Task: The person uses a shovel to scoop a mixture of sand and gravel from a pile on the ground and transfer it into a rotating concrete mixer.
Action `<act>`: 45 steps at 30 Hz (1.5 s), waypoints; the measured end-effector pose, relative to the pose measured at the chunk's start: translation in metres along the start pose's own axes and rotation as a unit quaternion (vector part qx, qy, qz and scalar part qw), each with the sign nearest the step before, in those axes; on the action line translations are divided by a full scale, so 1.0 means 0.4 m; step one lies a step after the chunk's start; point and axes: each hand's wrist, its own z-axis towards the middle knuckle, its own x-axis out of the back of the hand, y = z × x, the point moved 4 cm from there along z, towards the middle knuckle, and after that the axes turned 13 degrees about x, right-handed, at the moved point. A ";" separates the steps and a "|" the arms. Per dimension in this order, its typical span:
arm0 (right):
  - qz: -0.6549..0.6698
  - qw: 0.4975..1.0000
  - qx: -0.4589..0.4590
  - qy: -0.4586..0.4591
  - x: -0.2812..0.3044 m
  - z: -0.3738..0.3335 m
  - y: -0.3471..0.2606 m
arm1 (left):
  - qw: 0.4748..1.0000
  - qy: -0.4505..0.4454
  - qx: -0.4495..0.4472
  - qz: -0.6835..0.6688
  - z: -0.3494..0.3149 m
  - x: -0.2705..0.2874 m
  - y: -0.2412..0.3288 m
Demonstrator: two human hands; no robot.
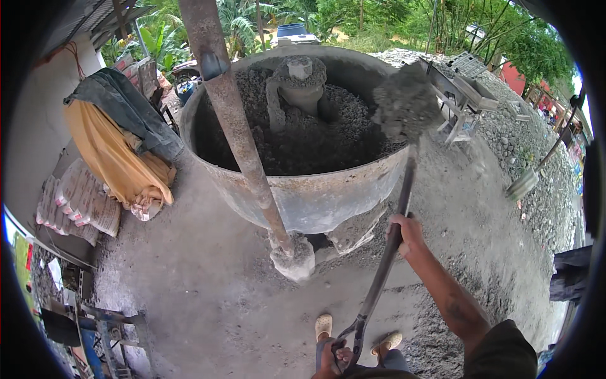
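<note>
A long-handled shovel [382, 278] slants up and away from me, held in both hands. My left hand [332, 359] is closed around its grip at the lower edge. Farther up, my right hand [407, 234] wraps the shaft. A heap of grey gravelly material [409, 104] covers the shovel's blade, at the right rim of a big round mixer drum [315, 199]. Inside the drum lies dark grey mix [356, 110] around a caked central hub [302, 85]. Whether the blade touches the rim, I cannot tell.
A rusty post [230, 114] stands between me and the drum, left of centre. Cement bags [82, 199] and an orange tarp [107, 148] lie at the left. On the right are a gravel pile [511, 136], another shovel [522, 185] and a metal frame [464, 95].
</note>
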 end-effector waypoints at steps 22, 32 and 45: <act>0.302 0.732 -0.293 0.536 1.122 -0.563 0.736 | 0.613 0.241 -0.238 0.714 0.170 0.066 0.001; 0.515 0.586 -0.322 0.536 1.738 -0.678 1.073 | 0.571 0.274 -0.109 0.766 0.913 0.217 -0.706; 0.472 0.554 -0.101 0.678 2.932 -0.757 1.472 | 0.532 0.327 -0.104 0.774 1.904 0.620 -0.831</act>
